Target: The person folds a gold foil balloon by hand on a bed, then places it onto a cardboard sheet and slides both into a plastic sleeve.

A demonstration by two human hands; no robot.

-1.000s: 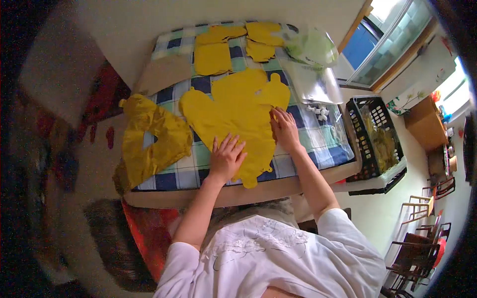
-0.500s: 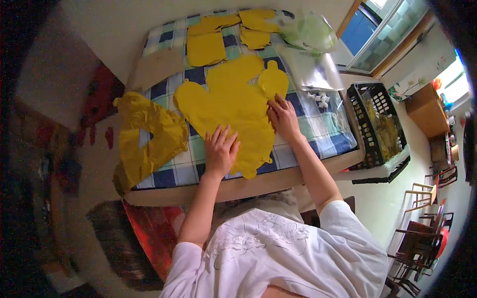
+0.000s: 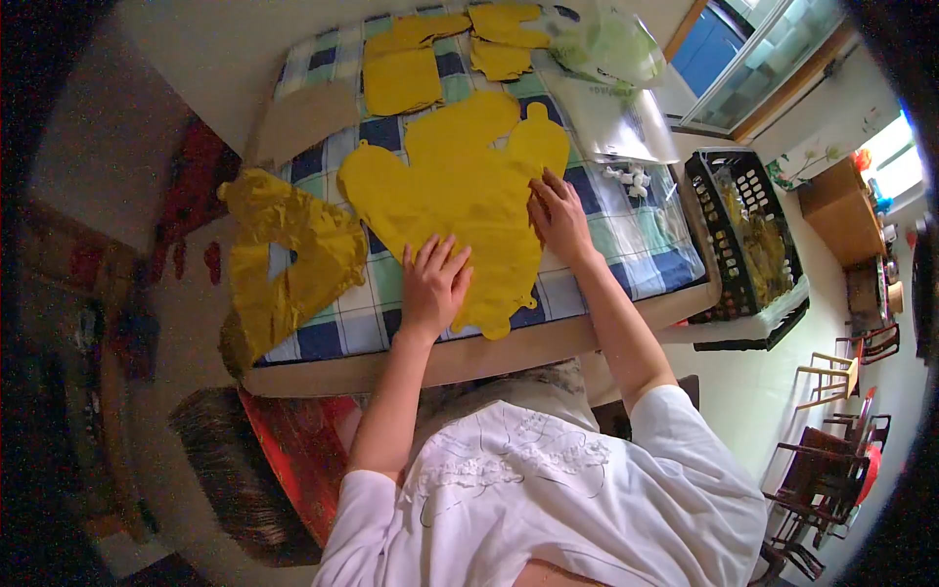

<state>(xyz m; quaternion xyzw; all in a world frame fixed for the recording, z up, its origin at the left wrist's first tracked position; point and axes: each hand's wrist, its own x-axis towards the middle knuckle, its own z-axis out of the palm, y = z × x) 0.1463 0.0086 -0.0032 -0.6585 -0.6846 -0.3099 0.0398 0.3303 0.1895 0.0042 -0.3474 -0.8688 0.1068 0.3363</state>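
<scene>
A flat yellow foil balloon (image 3: 450,201) with rounded lobes lies spread out on a checked cloth (image 3: 323,338). My left hand (image 3: 435,289) rests on its lower left part, palm down, fingers stretched out. At the balloon's right edge, just below the upper right lobe, is my right hand (image 3: 559,217). Its fingers are slightly bent and lie along the edge, apparently holding nothing. To the left, a crumpled yellow foil piece (image 3: 293,269) hangs over the table's front corner.
Stacks of flat yellow pieces (image 3: 403,80) lie at the back, beside a clear and green plastic bag (image 3: 606,49). White scraps (image 3: 631,180) sit near the right edge. A black crate (image 3: 719,235) with yellow foil inside stands at the right. Chairs (image 3: 831,460) are further off.
The balloon's upper right lobe, earlier overlapping with a visible crease, now lies smoother and joined to the body. My right hand has shifted slightly along the edge; my left has barely moved.
</scene>
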